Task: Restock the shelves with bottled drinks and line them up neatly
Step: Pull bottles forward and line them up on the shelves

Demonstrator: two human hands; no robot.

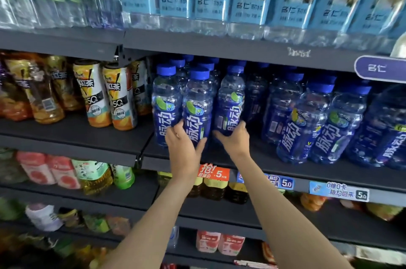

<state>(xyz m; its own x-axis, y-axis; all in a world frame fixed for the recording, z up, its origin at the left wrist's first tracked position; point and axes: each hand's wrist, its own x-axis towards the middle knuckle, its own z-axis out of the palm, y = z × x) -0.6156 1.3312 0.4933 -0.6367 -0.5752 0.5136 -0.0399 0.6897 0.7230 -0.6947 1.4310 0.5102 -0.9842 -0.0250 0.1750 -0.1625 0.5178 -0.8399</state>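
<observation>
Both my forearms reached up from the bottom edge toward the middle shelf (pixel 285 169). My left hand (pixel 183 146) curled around the base of a blue-capped bottle (pixel 197 106) at the shelf front; my right hand (pixel 232 139) gripped the foot of its neighbour bottle (pixel 230 101), a little further back. I judged this the lining-up step: next, the right one would need drawing forward level with the front row, label outward. Rear bottles were dim, lower shelves blurred, and my fingertips hidden behind the bottles.
</observation>
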